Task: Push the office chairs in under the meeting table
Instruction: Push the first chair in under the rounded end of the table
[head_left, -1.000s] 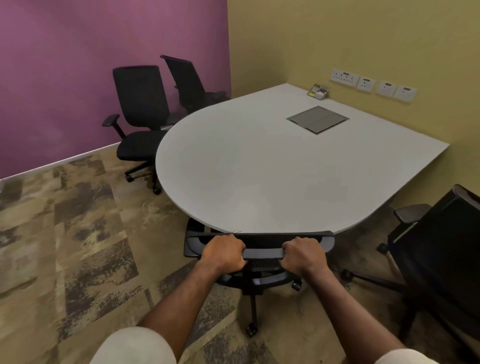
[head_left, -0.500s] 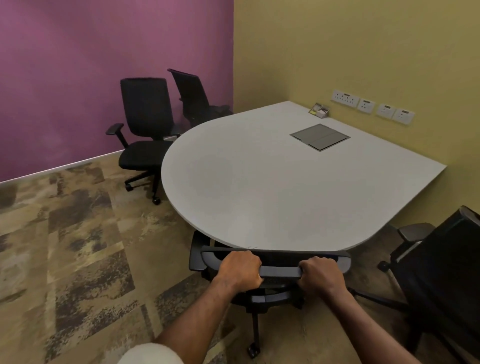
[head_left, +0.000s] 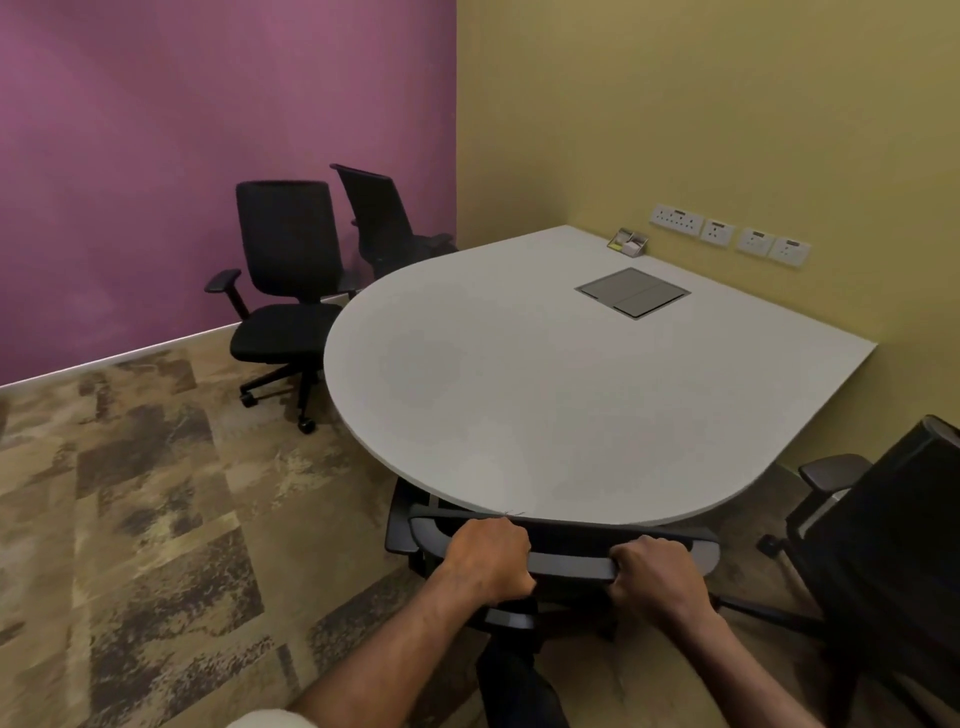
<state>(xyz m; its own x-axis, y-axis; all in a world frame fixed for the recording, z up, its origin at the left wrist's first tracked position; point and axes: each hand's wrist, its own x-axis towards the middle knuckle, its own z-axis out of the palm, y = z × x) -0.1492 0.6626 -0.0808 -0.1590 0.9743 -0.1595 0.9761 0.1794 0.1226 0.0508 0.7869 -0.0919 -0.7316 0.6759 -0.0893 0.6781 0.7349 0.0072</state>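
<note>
**Both hands on the chair at the meeting table**

Against the purple wall, two black office chairs (head_left: 283, 291) stand pulled out beside the grey worktop (head_left: 545, 395). At its near rounded edge, the left hand (head_left: 488, 558) and right hand (head_left: 657, 574) each wrap their fingers (head_left: 511, 535) tight around the top rail of the near office chair (head_left: 569, 558), whose backrest sits just against the worktop's rim. A fourth chair (head_left: 893, 525) stands apart at far right.

Two bare forearms, no watch, rings or gloves seen. Left hand (head_left: 488, 561) and right hand (head_left: 657, 579) bare. Pale cream sleeve (head_left: 270, 719) at left upper arm, cut by bottom edge. Dark trouser leg (head_left: 519, 680) between the arms.
</note>
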